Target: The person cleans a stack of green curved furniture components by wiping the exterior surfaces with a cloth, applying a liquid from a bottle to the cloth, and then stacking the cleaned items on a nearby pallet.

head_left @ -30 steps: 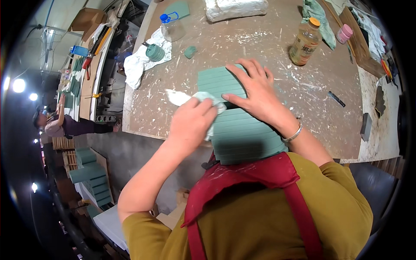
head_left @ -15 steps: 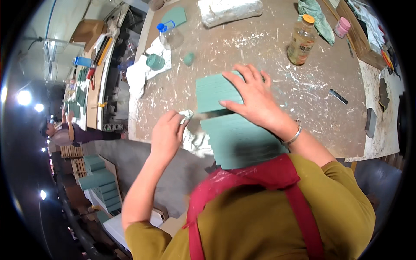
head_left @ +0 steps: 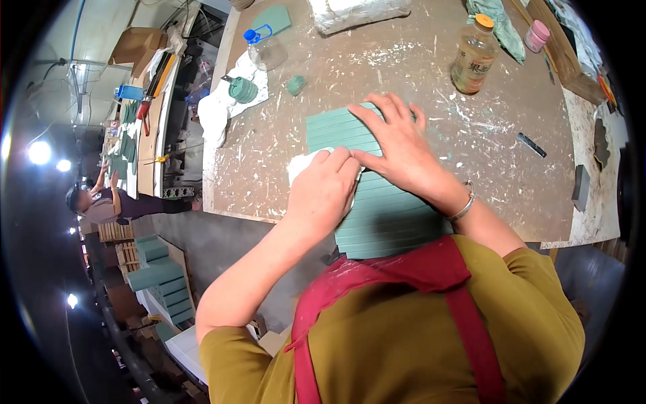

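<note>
A flat green block (head_left: 340, 128) with lines across its top lies on the board in front of me. My right hand (head_left: 400, 141) spans its right part, the thumb toward the near side and the fingers curved over the far side. My left hand (head_left: 323, 188) is closed on a white cloth (head_left: 301, 163), which bunches up at the block's near edge beside my right thumb. Between my hands and my apron sits a second lined green stack (head_left: 397, 215), its edges stepped at the left. My left hand covers part of its far corner.
Farther left are a clear bottle with a blue cap (head_left: 269, 52), a green ribbed piece (head_left: 242, 89) on a white rag (head_left: 219, 114), and a small green lump (head_left: 295, 85). An orange-capped jar (head_left: 474, 57) stands far right. A person (head_left: 101, 202) works at another table.
My left hand has moved right with the white cloth and now meets the green block near my right thumb. My right hand stays on the block.
</note>
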Demonstrator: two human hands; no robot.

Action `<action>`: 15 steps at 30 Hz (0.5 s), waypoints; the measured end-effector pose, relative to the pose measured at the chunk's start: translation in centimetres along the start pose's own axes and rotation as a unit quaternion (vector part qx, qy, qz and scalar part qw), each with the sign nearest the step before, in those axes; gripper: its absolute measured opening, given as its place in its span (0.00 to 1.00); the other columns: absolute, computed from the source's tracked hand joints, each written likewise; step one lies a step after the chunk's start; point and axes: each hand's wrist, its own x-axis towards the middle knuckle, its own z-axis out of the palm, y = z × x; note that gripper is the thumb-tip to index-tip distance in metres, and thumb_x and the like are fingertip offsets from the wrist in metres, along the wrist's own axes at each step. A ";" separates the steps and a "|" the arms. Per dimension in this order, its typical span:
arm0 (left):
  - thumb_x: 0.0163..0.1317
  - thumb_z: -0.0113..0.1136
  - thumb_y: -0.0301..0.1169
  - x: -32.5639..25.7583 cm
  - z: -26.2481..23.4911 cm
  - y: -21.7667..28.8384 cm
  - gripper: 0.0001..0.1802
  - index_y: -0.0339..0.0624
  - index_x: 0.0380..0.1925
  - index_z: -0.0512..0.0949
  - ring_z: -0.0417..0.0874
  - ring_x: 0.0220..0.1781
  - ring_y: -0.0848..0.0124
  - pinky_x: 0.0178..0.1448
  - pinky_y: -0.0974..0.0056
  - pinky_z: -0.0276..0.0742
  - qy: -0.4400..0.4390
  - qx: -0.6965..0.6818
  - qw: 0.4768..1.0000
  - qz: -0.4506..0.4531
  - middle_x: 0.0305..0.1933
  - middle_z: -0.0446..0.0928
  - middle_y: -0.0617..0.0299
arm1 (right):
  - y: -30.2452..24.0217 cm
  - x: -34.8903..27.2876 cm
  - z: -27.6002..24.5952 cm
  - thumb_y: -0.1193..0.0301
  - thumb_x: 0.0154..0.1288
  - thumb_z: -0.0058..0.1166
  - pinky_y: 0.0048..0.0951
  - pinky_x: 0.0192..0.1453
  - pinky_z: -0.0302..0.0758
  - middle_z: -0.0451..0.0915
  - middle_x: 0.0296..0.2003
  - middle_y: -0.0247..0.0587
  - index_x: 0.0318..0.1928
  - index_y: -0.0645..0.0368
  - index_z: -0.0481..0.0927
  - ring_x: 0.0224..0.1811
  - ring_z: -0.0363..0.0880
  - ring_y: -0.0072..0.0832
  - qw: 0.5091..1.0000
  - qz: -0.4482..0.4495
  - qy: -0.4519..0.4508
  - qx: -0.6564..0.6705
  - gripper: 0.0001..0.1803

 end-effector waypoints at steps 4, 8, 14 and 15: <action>0.48 0.63 0.22 -2.4 -0.7 -1.9 0.14 0.39 0.37 0.75 0.77 0.38 0.56 0.41 0.57 0.75 -0.005 0.018 0.999 -0.039 0.37 0.73 0.57 | 0.2 -0.4 0.3 0.52 0.62 0.58 0.63 0.72 0.44 0.63 0.65 0.48 0.64 0.51 0.69 0.72 0.53 0.48 1.000 0.006 0.017 -0.003 0.34; 0.46 0.62 0.21 -2.0 -0.4 -1.3 0.13 0.40 0.35 0.74 0.77 0.38 0.56 0.40 0.56 0.76 0.006 0.030 0.999 -0.016 0.38 0.73 0.56 | 0.1 -0.3 0.6 0.54 0.64 0.56 0.62 0.72 0.45 0.63 0.65 0.49 0.64 0.52 0.69 0.72 0.53 0.50 1.000 0.000 0.022 -0.008 0.31; 0.47 0.63 0.22 -1.2 -0.2 -0.8 0.13 0.40 0.36 0.76 0.77 0.39 0.56 0.41 0.56 0.76 0.008 -0.001 1.000 -0.003 0.38 0.73 0.56 | 0.3 -0.5 0.6 0.56 0.65 0.55 0.62 0.71 0.46 0.64 0.64 0.49 0.63 0.52 0.70 0.71 0.55 0.50 1.000 -0.003 0.031 -0.002 0.29; 0.47 0.63 0.22 -1.9 -0.8 -1.9 0.13 0.40 0.36 0.76 0.77 0.39 0.55 0.42 0.56 0.76 -0.010 -0.004 1.000 -0.021 0.38 0.74 0.55 | 0.5 -0.6 0.6 0.56 0.65 0.55 0.63 0.71 0.46 0.64 0.64 0.49 0.63 0.52 0.71 0.71 0.55 0.50 0.999 0.001 0.033 0.000 0.28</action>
